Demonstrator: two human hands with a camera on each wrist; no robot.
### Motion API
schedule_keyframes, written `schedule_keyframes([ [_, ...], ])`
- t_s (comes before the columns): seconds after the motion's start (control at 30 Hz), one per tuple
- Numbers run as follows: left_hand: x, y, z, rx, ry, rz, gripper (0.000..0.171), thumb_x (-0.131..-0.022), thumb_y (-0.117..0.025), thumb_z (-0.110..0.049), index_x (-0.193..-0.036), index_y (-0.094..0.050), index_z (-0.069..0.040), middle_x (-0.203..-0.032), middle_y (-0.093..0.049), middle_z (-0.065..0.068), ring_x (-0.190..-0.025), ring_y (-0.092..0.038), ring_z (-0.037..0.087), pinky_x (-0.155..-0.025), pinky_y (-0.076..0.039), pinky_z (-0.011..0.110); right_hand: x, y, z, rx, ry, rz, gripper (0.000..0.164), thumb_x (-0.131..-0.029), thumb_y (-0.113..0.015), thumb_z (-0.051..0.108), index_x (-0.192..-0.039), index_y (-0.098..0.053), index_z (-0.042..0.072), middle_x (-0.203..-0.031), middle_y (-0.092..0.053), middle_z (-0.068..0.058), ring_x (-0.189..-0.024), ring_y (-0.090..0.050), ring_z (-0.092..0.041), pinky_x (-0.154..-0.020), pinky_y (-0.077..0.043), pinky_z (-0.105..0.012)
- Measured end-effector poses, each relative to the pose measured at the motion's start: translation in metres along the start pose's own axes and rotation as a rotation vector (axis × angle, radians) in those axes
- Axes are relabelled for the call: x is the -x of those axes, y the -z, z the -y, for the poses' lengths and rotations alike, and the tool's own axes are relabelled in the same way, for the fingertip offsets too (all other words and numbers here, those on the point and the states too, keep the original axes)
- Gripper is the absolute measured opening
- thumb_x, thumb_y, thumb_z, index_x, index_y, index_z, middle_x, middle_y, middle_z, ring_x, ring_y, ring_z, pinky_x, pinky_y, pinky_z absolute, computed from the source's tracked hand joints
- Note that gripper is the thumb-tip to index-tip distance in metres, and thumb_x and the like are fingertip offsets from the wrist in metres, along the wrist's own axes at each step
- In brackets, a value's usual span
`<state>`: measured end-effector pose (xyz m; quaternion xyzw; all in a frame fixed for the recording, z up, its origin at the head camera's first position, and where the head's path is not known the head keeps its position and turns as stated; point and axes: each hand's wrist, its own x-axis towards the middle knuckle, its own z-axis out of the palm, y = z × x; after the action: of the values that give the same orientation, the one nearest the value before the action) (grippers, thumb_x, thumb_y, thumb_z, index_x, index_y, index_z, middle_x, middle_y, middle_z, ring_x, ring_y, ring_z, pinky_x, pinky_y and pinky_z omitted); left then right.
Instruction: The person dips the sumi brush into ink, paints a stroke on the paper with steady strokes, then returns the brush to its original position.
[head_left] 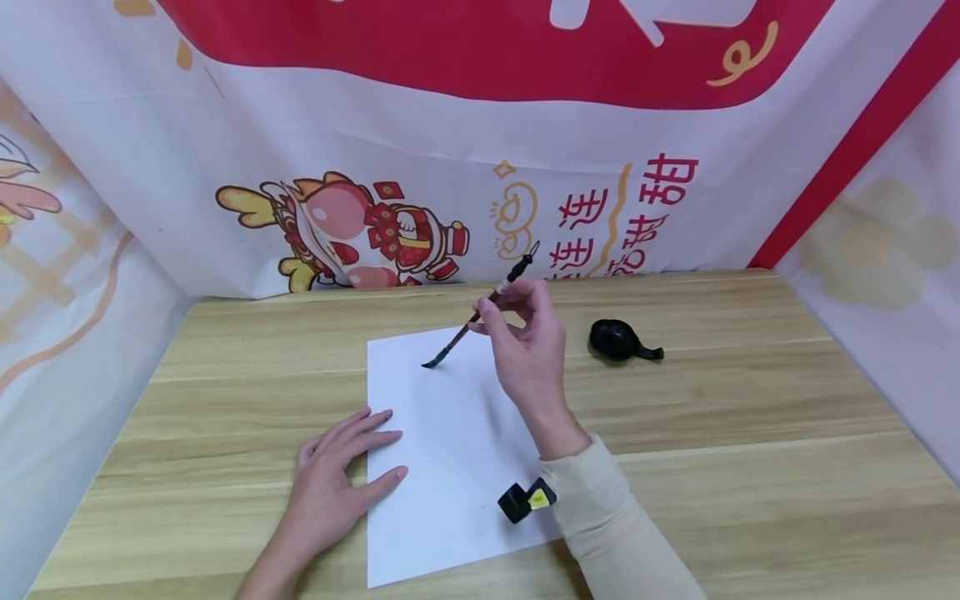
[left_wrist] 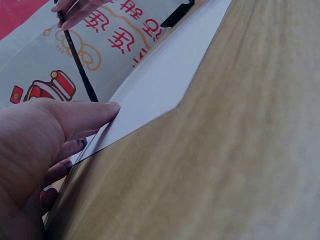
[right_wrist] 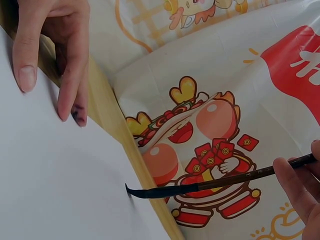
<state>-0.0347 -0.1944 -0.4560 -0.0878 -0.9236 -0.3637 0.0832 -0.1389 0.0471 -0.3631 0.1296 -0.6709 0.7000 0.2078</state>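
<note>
- One left hand (head_left: 341,475) lay outstretched at near left, gripping nothing, over the left edge of a white sheet (head_left: 442,454).
- The sheet lay on a wooden table (head_left: 750,500).
- The right hand (head_left: 528,346) pinched a dark brush (head_left: 458,337) above the sheet's far part, bristles down-left; whether they touched it could not be told.
- To the right sat a round black vessel (head_left: 614,340).
- Farthest, a printed cloth (head_left: 420,133) hung.
</note>
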Motion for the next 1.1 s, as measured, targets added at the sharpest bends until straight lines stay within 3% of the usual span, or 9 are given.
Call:
schedule_keyframes([
  [0.6,-0.0009,0.0009,-0.0009,0.017,-0.009,-0.007,0.041,-0.085,-0.093,-0.031,-0.123,-0.080,-0.028,-0.153,-0.066,-0.002,-0.152,-0.050,0.032,-0.115,-0.021,0.063,0.0004,-0.0001,0.0000,0.010,0.012,0.005,0.021,-0.104,-0.066,-0.004,-0.121,-0.054,-0.003,-0.115,-0.062,-0.019,-0.107,-0.073,-0.028,-0.083,-0.067,-0.033],
  [1.1,-0.0015,0.0021,-0.0021,0.026,0.010,0.007,0.041,-0.086,-0.092,-0.033,-0.124,-0.080,-0.027,-0.154,-0.065,-0.001,-0.153,-0.048,0.032,-0.117,-0.019,0.066,0.0007,0.0001,-0.0004,0.013,0.026,0.013,0.023,-0.103,-0.066,-0.004,-0.122,-0.053,-0.008,-0.114,-0.063,-0.020,-0.104,-0.072,-0.028,-0.082,-0.067,-0.033],
])
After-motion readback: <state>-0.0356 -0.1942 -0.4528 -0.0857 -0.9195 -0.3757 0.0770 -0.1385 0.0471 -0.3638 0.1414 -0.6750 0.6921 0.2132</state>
